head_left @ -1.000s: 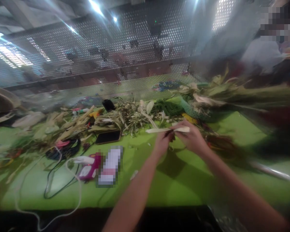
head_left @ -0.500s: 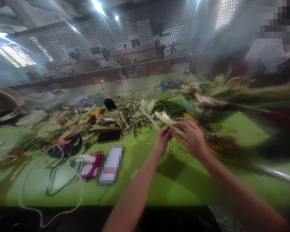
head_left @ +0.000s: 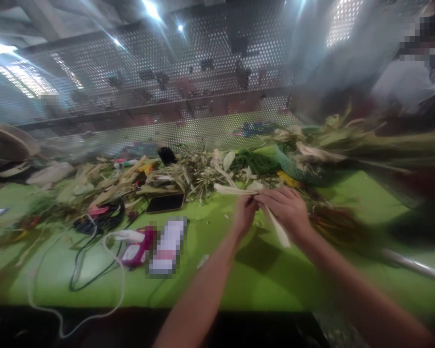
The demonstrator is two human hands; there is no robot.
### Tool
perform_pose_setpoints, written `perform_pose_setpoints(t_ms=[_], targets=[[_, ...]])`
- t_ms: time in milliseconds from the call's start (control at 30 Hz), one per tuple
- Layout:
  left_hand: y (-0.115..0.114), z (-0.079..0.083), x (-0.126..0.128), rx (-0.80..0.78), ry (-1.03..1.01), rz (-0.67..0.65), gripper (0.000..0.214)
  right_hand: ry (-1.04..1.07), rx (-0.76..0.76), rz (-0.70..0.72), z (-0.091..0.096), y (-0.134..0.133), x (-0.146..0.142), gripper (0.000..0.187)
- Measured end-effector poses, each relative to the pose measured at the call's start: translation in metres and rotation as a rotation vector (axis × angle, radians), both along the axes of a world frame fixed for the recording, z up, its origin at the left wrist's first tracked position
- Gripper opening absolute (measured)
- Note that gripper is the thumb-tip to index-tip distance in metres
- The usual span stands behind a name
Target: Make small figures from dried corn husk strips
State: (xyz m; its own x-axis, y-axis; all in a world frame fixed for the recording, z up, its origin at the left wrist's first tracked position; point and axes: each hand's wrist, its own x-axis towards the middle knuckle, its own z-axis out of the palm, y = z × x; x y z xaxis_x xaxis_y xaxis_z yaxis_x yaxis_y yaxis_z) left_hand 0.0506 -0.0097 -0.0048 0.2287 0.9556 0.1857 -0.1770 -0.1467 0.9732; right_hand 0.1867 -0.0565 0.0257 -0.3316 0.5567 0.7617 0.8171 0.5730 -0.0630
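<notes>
Between my two hands is a pale, dried corn husk (head_left: 235, 190), its strips spreading left and toward me. My left hand (head_left: 245, 211) pinches it near the middle, fingers closed. My right hand (head_left: 283, 207) meets the left fingertips, its thumb and fingers pressed together on the same husk. One narrow strip (head_left: 278, 228) hangs down below my right palm. Both hands are held above the green tabletop (head_left: 261, 285). Exactly how the husk is folded at the fingertips is hidden.
Behind my hands lies a heap of dried husks and stems (head_left: 199, 176). A green basket (head_left: 300, 166) stands back right. Left are a dark phone (head_left: 165, 203), a blurred-out phone (head_left: 167, 245), a magenta power block (head_left: 139, 246) and a white cable (head_left: 122, 285). Someone in white (head_left: 402, 84) is far right.
The husk has turned: its wide end now points left instead of up and away, and a strip hangs under my right hand. My right hand has closed in over the left fingertips.
</notes>
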Motion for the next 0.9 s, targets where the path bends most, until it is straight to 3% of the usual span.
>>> perform_pose_setpoints(t_ms=[133,300,433,567,700,900], targets=[[0.002,-0.005,0.001,0.023,-0.008,0.017,0.008,-0.067,0.000,-0.010,0.002,-0.002,-0.001,0.021],[0.007,-0.008,0.001,-0.039,-0.067,-0.043,0.023,0.173,-0.069,0.054,0.007,0.001,0.004,0.022],[0.010,-0.008,-0.003,-0.047,-0.058,-0.058,0.029,0.240,-0.068,0.087,0.011,0.002,0.008,0.020],[0.007,-0.004,-0.002,-0.036,-0.066,-0.089,0.023,0.244,-0.090,0.077,0.009,0.001,0.006,0.026],[0.004,-0.001,0.000,-0.101,-0.079,-0.105,0.015,0.229,-0.134,0.116,0.009,0.000,0.002,0.016],[0.005,0.002,0.000,-0.274,-0.398,-0.195,0.027,0.219,-0.108,0.141,0.009,0.001,0.002,0.022]])
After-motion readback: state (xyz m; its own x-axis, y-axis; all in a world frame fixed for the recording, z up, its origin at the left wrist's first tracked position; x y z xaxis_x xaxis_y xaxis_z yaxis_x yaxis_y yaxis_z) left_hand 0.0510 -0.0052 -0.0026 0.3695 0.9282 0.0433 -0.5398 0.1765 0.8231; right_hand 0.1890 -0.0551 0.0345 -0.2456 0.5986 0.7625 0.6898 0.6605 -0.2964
